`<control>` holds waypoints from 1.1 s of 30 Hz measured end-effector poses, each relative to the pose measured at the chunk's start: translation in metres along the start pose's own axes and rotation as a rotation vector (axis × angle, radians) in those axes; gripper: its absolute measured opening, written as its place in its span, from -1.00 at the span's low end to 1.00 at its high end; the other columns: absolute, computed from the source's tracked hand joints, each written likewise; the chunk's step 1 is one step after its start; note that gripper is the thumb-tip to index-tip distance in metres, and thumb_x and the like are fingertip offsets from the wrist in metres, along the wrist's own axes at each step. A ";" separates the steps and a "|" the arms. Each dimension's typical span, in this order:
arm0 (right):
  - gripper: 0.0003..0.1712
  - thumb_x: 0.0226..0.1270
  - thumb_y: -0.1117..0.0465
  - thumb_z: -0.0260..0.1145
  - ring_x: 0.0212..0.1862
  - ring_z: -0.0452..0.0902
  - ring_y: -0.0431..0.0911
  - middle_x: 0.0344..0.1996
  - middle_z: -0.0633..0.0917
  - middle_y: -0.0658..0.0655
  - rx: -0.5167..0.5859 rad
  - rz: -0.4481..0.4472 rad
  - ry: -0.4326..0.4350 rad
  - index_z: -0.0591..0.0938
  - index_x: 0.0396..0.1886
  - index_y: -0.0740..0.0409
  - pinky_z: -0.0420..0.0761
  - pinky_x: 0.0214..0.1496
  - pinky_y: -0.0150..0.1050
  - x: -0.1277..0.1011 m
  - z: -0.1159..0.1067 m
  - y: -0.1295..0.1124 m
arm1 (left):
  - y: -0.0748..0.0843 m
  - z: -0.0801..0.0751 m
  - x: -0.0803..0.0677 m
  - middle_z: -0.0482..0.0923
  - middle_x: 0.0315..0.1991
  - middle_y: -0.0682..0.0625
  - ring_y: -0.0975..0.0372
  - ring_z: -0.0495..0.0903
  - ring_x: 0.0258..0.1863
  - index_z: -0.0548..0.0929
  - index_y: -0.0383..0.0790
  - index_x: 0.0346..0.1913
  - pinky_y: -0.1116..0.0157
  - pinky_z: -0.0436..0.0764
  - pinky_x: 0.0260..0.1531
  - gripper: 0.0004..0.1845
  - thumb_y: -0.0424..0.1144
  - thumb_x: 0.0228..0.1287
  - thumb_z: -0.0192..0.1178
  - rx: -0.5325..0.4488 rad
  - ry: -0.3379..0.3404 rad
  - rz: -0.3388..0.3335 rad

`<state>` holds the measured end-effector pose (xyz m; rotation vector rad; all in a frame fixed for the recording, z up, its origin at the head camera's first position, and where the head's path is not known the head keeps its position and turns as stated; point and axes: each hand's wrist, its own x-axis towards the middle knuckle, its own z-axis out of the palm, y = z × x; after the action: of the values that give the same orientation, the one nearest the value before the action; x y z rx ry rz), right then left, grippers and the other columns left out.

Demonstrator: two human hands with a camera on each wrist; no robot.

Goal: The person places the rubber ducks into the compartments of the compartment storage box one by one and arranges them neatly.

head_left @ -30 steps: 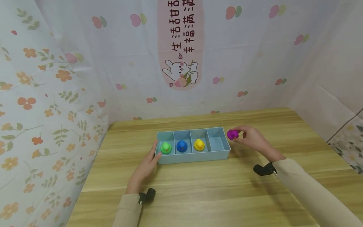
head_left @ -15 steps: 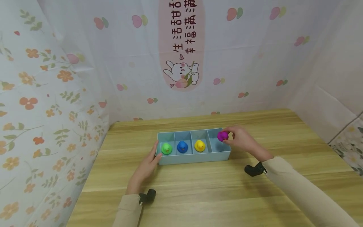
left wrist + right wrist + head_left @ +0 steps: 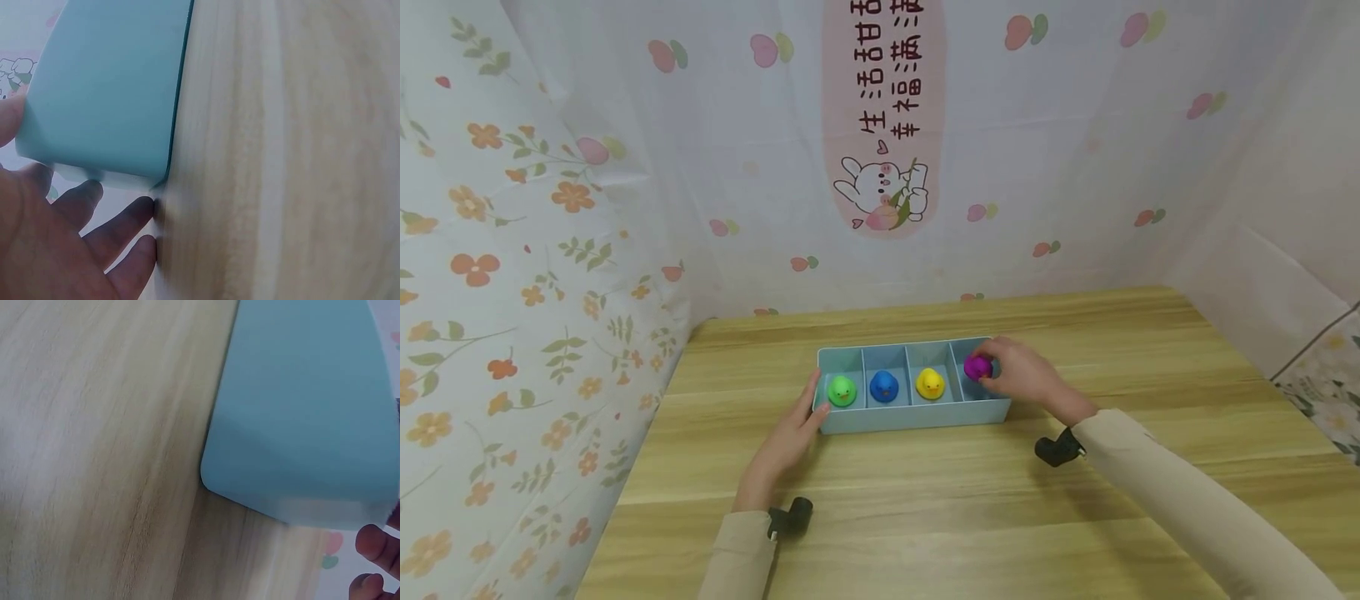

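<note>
Right hand (image 3: 1026,377) pinches the purple duck (image 3: 977,367), centre-right of frame, over the tray's (image 3: 910,414) end compartment. Duck looks light, squashy, a bit slippery; hold its body sides. Left hand (image 3: 786,442) lies flat-fingered against the tray's left end.

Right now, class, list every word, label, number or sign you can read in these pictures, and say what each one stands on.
"生活甜甜" (last character cut by the frame's top edge): left column on the pink banner printed on the backdrop cloth, head view.
"幸福满满" (top character partly cut off): right column on the same banner.
No text shows on the blue tray, the purple duck held by the right hand, the other ducks, or in either wrist view.
</note>
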<state>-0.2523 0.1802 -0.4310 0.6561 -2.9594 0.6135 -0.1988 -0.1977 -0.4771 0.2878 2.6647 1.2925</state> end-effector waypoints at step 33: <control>-0.63 0.04 0.18 0.47 -0.27 0.52 -0.04 -0.27 0.66 0.14 -0.193 0.025 -0.156 0.65 -0.12 0.14 0.64 -0.26 -0.14 0.014 0.014 -0.003 | 0.002 0.000 -0.001 -0.10 0.54 -0.10 -0.13 0.03 0.48 -0.18 0.15 0.54 -0.16 0.05 0.43 -0.31 0.12 0.50 -0.18 -0.008 0.010 0.004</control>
<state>-0.2628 0.1666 -0.4404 0.6784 -3.1211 0.2833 -0.1980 -0.1962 -0.4756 0.2871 2.6675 1.3091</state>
